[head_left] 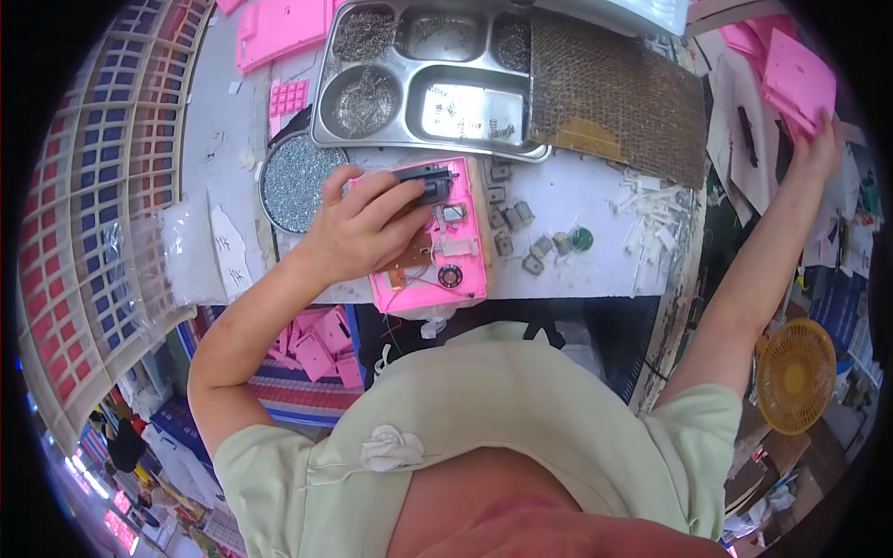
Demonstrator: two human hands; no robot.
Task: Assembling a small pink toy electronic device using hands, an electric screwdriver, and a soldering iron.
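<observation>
Head view: our left hand (363, 228) clasps the black box (433, 184) on the pink case (473, 279), which points lengthwise away from us — our right hand (818, 153), well apart to the right, touches a pink panel (800, 79), grip unclear.

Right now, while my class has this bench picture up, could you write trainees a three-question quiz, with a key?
1. Multiple choice: what is the person's right hand touching?
A) a round yellow basket
B) a flat pink plastic panel
C) a heap of white plastic pieces

2. True or false: a brown, woven-textured sheet lies over the right end of the silvery, multi-compartment metal tray.

3. Short answer: which hand has its fingers on the dark plastic part at the open pink plastic casing?

Key: 1. B; 2. True; 3. The left hand.
</observation>
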